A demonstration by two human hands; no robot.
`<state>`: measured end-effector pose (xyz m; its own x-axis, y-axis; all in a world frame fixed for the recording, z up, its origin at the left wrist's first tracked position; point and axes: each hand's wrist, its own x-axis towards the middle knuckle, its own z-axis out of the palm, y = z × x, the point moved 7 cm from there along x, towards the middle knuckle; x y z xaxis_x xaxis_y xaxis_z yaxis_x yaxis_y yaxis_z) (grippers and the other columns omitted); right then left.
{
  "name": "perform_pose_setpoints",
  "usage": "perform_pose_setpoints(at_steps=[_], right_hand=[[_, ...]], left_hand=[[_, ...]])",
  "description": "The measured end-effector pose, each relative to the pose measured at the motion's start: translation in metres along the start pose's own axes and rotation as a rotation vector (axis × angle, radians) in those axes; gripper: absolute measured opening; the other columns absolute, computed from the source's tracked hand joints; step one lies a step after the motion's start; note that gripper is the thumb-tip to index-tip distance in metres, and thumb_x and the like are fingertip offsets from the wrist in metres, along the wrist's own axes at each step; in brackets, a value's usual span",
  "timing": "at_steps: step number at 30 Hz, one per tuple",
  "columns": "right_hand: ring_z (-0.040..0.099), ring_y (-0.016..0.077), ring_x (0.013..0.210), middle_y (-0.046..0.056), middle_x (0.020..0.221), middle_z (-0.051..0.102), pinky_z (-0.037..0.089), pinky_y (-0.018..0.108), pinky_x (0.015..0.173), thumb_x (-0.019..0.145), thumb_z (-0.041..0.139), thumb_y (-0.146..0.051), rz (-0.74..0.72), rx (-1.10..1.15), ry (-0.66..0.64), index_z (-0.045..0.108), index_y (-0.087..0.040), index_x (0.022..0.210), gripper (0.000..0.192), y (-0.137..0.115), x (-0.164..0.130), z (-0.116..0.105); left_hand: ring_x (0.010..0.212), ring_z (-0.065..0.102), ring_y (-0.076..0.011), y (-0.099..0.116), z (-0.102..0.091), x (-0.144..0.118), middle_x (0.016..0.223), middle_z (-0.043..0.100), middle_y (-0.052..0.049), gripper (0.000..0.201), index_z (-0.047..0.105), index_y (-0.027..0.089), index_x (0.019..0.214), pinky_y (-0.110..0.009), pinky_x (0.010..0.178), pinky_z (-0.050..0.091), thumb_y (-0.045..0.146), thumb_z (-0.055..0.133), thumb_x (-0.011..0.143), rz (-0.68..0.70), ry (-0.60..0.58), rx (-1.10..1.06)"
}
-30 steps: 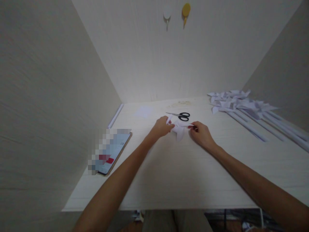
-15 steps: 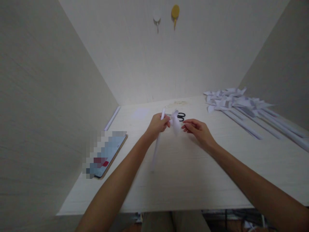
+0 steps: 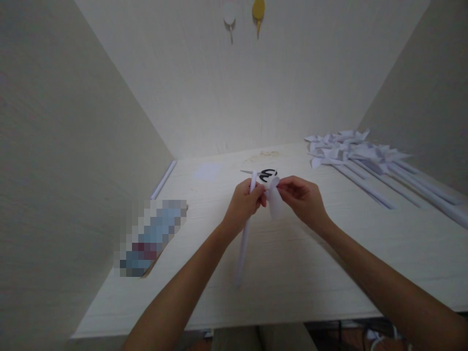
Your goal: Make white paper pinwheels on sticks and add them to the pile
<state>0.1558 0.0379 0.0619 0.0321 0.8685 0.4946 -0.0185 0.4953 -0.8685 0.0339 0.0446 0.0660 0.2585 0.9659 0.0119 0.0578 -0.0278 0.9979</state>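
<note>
Both forearms reach forward from the bottom of the view and meet above the middle of the pale wood-grain table [image 3: 292, 273]. The left hand [image 3: 243, 202] is curled into a loose fist around the upper part of a long rolled white paper stick [image 3: 244, 239], which stands nearly upright and slants down toward the person, its lower end close to the tabletop; whether it touches the surface cannot be told. The right hand [image 3: 302, 197] comes in from the right with the wrist slightly raised, its thumb and fingertips [image 3: 283, 184] pinching the top of a folded white paper pinwheel head [image 3: 274, 200] that hangs just beside the stick's top, between the two hands. Just behind the hands lies a pair of black-handled scissors [image 3: 263, 174], and farther left a small flat sheet of white paper [image 3: 207, 171]. At the far right a row of finished white paper pinwheels on long sticks [image 3: 361, 156] lies on the table. A pixelated phone-like slab [image 3: 151, 236] rests near the left edge, and another rolled white paper tube [image 3: 164, 179] lies along the left wall.
</note>
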Motion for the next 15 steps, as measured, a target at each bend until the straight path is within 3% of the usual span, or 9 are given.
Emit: perform_pose_setpoints(at_steps=[3, 9, 15], right_hand=[[0.057, 0.0086, 0.054, -0.002, 0.061, 0.062, 0.046, 0.02, 0.051, 0.065, 0.062, -0.015, -0.076, -0.128, 0.038, 0.059, -0.017, 0.067, 0.004, -0.01, 0.0, -0.004], [0.049, 0.005, 0.045, -0.005, 0.055, 0.056, 0.039, 0.015, 0.04, 0.064, 0.061, -0.011, -0.225, -0.212, 0.358, 0.06, -0.018, 0.067, 0.009, -0.036, -0.001, -0.034], [0.058, 0.0089, 0.057, -0.002, 0.064, 0.064, 0.048, 0.019, 0.052, 0.066, 0.06, -0.011, -0.305, -0.261, 0.308, 0.063, -0.02, 0.068, 0.009, -0.048, -0.008, -0.026]], left_hand=[[0.035, 0.029, -0.0025, 0.01, -0.003, -0.003, 0.047, 0.047, 0.004, 0.025, 0.048, 0.013, 0.066, -0.016, 0.035, 0.02, 0.025, 0.035, 0.084, 0.064, 0.016, 0.031], [0.039, 0.031, -0.0044, 0.034, -0.013, -0.003, 0.051, 0.049, 0.003, 0.021, 0.057, 0.013, 0.075, -0.018, 0.039, 0.023, 0.023, 0.039, 0.081, 0.263, 0.115, 0.188], [0.041, 0.033, -0.0054, 0.034, -0.005, -0.006, 0.049, 0.049, 0.003, 0.022, 0.057, 0.014, 0.072, -0.019, 0.041, 0.025, 0.023, 0.04, 0.081, 0.308, 0.078, 0.282]])
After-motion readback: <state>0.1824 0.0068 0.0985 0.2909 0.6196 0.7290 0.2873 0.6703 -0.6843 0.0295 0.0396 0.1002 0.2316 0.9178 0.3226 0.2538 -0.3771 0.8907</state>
